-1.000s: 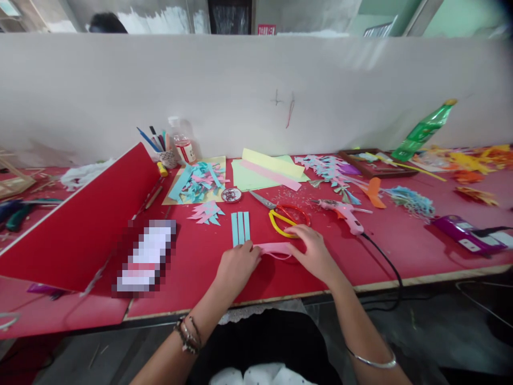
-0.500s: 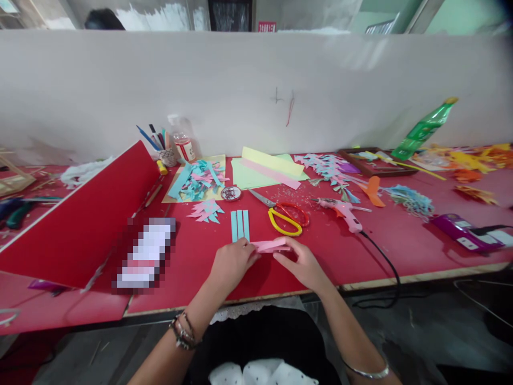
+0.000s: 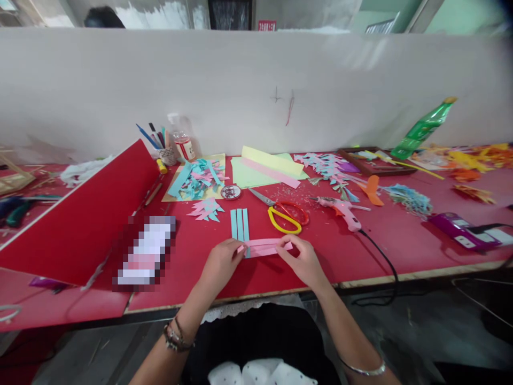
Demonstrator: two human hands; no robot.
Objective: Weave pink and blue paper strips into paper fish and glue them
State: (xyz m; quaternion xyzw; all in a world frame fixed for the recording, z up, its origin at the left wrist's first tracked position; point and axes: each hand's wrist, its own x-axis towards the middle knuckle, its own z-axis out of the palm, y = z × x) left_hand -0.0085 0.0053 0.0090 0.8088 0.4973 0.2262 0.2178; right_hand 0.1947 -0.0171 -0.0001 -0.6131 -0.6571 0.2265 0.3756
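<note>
Left hand point(image 3: 222, 263) pinches pink strips point(image 3: 262, 248) at one end, right hand point(image 3: 303, 262) pinches the other; blue strips point(image 3: 240, 223) partly beneath, scissors point(image 3: 278, 205) nearby.

I have soft, even light on the counter point(image 3: 344, 262), with pale streaks of glare on the white partition point(image 3: 224, 80). My wide view bows the counter's edge and blackens at the upper right corner (the phone point(image 3: 146, 254) is all coarse blocks); the floor point(image 3: 385, 326) is dim.

Room leftward, up to probable phone point(image 3: 147, 252)
</note>
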